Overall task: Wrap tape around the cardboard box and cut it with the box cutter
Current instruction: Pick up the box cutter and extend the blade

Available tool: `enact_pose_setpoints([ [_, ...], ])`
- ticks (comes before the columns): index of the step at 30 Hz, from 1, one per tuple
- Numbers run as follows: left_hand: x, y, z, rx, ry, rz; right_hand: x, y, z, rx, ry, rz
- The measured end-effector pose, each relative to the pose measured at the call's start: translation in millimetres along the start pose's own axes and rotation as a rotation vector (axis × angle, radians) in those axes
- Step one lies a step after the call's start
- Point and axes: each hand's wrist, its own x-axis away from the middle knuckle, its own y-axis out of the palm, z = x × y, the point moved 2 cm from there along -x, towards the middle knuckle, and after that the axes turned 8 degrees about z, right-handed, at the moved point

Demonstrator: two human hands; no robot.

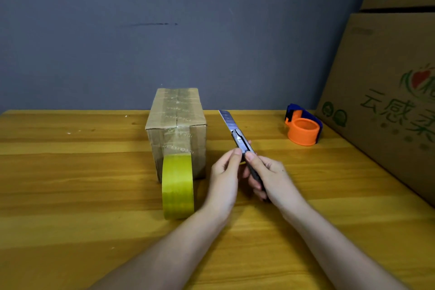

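Observation:
A small cardboard box point(176, 125) stands on the wooden table, with clear tape running over its top and down its near face. A yellowish tape roll point(178, 186) stands on edge against that face, still joined to the box by the tape strip. To the right of the box I hold the box cutter point(237, 136), its long blade extended and pointing away and left. My right hand point(268, 174) grips the handle. My left hand point(224, 176) pinches the cutter's body near the slider with thumb and fingertips.
An orange and blue tape dispenser point(303, 128) sits at the back right of the table point(70, 183). Large printed cardboard cartons point(386, 92) are stacked along the right edge. A grey wall stands behind.

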Motion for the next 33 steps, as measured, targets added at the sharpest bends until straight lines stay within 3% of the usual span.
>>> enact_pose_setpoints([
  [6, -0.3, -1.1, 0.0, -0.029, 0.031, -0.019, 0.4, 0.5, -0.9, 0.01, 0.001, 0.062],
  [15, -2.3, -0.5, -2.6, -0.082, 0.037, 0.0, 2.2, -0.1, -4.7, 0.05, 0.041, -0.027],
  [21, 2.0, 2.1, -1.6, -0.152, 0.017, 0.004, -0.4, 2.6, -0.2, -0.066, -0.004, -0.044],
  [27, 16.6, 13.3, 23.3, -0.119, -0.057, -0.052, 1.1, -1.0, -9.0, -0.135, -0.059, 0.059],
  [33, 36.3, 14.2, 60.6, -0.282, -0.039, -0.15, 10.9, 4.8, -26.6, -0.109, -0.143, 0.071],
])
